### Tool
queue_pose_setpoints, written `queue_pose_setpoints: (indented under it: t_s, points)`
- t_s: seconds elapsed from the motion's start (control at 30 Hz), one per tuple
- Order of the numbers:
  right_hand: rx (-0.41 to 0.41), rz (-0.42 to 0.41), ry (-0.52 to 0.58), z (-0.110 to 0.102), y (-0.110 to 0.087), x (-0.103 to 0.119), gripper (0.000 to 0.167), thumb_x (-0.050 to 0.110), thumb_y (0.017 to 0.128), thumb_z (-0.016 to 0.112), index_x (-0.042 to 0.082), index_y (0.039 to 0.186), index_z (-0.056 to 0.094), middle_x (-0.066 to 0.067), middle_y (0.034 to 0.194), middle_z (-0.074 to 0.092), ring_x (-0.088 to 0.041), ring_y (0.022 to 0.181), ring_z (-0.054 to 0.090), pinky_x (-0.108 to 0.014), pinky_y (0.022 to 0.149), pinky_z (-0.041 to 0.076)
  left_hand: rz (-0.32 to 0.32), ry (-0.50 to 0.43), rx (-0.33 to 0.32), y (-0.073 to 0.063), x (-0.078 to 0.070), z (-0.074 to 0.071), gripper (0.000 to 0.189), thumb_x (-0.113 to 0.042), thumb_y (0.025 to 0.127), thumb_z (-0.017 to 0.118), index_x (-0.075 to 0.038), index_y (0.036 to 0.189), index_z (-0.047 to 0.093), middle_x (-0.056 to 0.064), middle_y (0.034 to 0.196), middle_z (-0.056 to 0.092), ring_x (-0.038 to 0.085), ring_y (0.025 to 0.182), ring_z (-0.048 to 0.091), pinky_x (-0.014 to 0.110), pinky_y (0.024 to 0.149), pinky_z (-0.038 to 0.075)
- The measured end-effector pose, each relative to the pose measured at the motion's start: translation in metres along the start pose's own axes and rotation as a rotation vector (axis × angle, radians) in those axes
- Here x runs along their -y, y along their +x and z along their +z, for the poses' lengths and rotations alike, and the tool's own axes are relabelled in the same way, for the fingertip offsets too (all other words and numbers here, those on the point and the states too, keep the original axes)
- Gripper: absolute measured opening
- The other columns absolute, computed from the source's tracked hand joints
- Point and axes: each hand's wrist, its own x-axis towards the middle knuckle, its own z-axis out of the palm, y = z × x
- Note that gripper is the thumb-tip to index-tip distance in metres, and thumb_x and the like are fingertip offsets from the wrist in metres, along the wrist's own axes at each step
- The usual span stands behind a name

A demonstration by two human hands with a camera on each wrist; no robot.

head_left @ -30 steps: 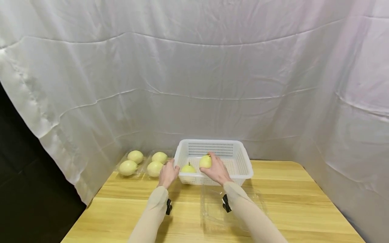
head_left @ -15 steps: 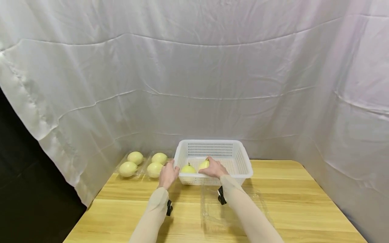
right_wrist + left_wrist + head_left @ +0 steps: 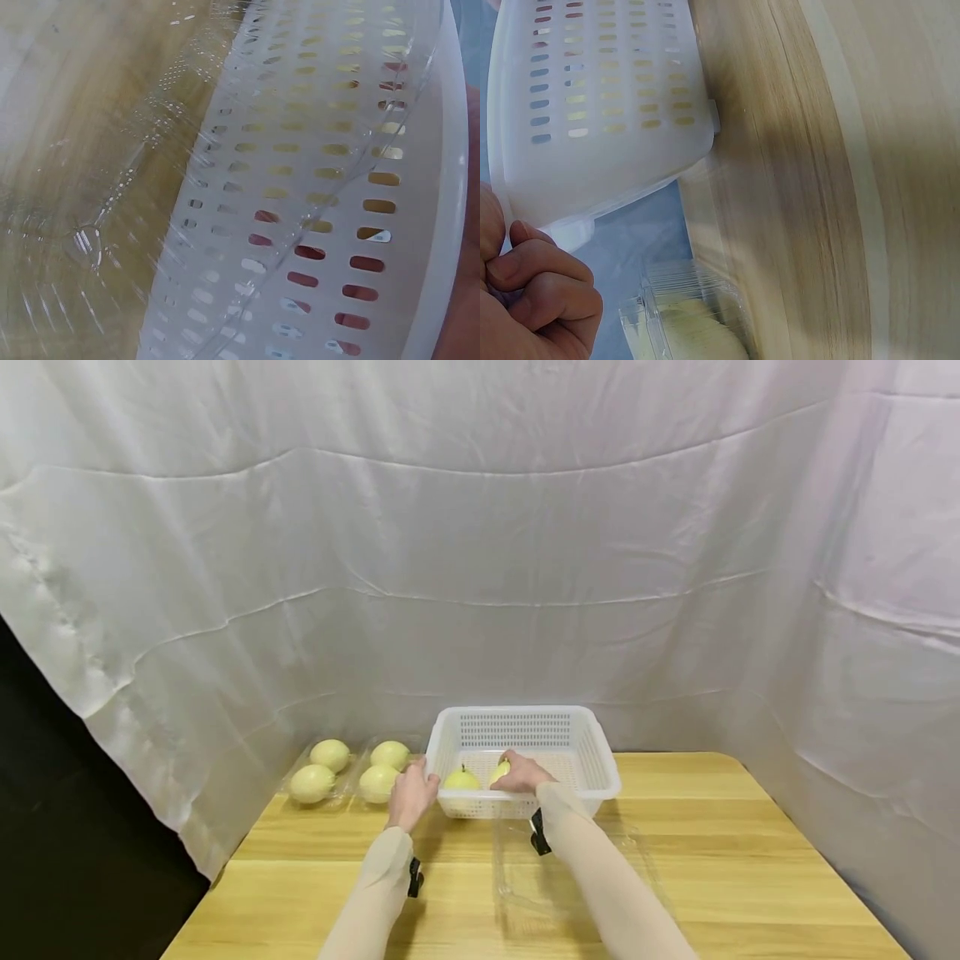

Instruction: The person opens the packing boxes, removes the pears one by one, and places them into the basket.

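Here the basket (image 3: 517, 727) holds two pears (image 3: 461, 780), the right hand (image 3: 523, 775) gripping one.

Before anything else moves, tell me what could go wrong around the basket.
The pear in the right grip could knock the other pear, close beside it in the basket, and bruise. The right sleeve passes over the front box, so it might drag it. The left grip, at the basket's rim, is near a filled box and could bump it.
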Motion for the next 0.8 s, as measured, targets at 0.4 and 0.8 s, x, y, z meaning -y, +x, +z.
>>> queue_pose_setpoints:
  t_s: [0.4,0.8]
  points:
    - [0.074,-0.068,-0.051,0.0,0.005,-0.005,0.05,0.027,0.083,0.071,0.018,0.129,0.053,-0.013,0.128,0.059,-0.027,0.106,0.057,-0.052,0.093,0.047,0.009,0.015,-0.02,-0.001,-0.001,0.0,0.052,-0.022,0.095,0.054,-0.005,0.144,0.048,0.026,0.119,0.066,0.029,0.074,0.061,0.036,0.056,0.046]
    - [0.06,-0.17,-0.067,-0.009,-0.011,-0.005,0.04,0.026,0.096,0.059,0.015,0.134,0.059,-0.012,0.138,0.058,-0.035,0.126,0.054,-0.053,0.105,0.043,-0.007,0.035,-0.022,-0.003,-0.002,-0.003,0.052,-0.026,0.096,0.053,-0.01,0.145,0.048,0.025,0.117,0.066,0.03,0.073,0.062,0.037,0.053,0.046]
